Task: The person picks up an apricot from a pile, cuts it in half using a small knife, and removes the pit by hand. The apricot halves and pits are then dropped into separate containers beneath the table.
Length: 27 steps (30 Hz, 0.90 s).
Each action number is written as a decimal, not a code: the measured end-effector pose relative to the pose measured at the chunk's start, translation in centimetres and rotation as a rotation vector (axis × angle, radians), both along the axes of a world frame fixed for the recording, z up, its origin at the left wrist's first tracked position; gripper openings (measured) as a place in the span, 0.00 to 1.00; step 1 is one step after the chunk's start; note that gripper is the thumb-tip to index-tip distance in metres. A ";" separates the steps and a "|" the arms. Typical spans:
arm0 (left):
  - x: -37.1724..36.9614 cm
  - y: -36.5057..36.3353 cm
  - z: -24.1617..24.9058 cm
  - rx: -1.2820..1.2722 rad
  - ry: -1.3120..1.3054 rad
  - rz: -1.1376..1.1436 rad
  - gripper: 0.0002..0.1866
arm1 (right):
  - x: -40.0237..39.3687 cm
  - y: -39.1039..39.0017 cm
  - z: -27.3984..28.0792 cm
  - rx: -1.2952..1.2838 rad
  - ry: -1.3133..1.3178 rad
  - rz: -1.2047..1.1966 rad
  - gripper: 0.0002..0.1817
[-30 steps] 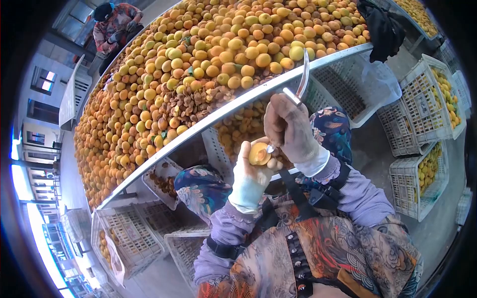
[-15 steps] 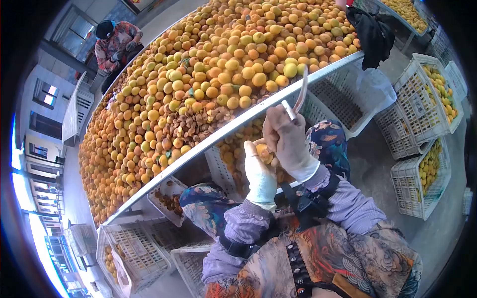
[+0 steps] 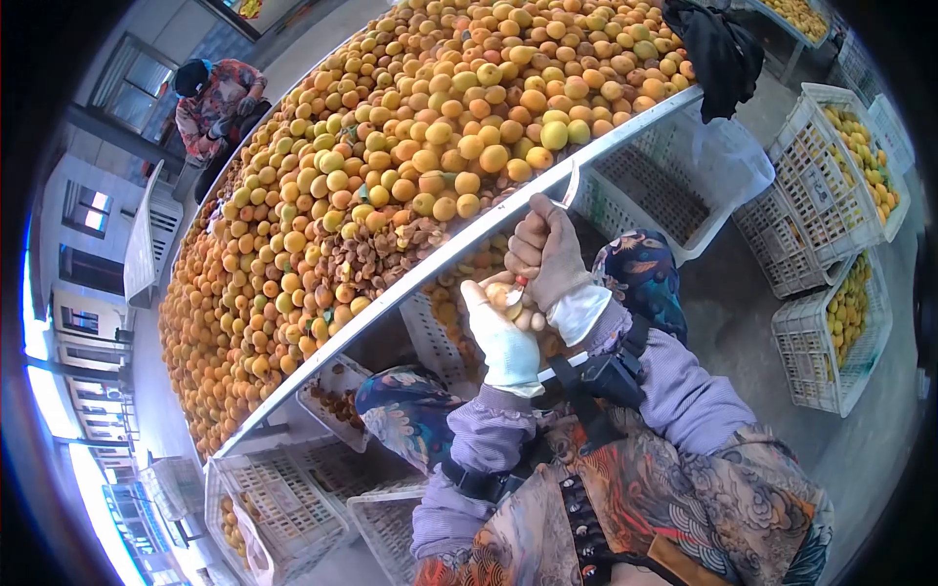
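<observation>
My left hand (image 3: 500, 332), in a white glove, is closed around an apricot (image 3: 503, 298) at the table's near edge. My right hand (image 3: 555, 256), in a brownish glove, is wrapped round a small knife (image 3: 571, 186). A curved metal end of it sticks out above the fist, and a short red part shows below, beside the fruit. Both hands are close together over a crate of fruit. Just beyond them, a heap of apricots (image 3: 391, 156) covers the metal-edged table (image 3: 459, 243), with brown pits or scraps (image 3: 376, 256) near the edge.
A person (image 3: 217, 103) sits at the far left side of the table. White crates (image 3: 816, 361) with fruit stand at the right; others (image 3: 278, 488) are at lower left. A lined crate (image 3: 650, 181) is under the table edge, and a black cloth (image 3: 718, 59) hangs at its corner.
My right hand has turned and moved slightly left, bringing the red part of the knife to the apricot. The curved metal end now points differently. The view has shifted slightly.
</observation>
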<state>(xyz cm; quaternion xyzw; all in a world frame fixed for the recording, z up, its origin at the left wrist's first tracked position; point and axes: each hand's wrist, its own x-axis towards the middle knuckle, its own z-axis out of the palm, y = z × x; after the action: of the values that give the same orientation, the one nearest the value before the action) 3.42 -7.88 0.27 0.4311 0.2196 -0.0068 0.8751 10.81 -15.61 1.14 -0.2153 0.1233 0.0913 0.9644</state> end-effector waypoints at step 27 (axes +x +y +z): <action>10.2 10.7 2.0 0.513 -0.240 0.018 0.12 | 5.9 -3.5 0.5 -0.183 -0.035 -0.085 0.18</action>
<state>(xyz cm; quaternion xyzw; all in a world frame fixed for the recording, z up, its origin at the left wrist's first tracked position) 13.60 2.84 2.27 0.6341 0.1130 0.1078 0.7573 16.67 -19.12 1.64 -0.2986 0.1231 0.0347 0.9458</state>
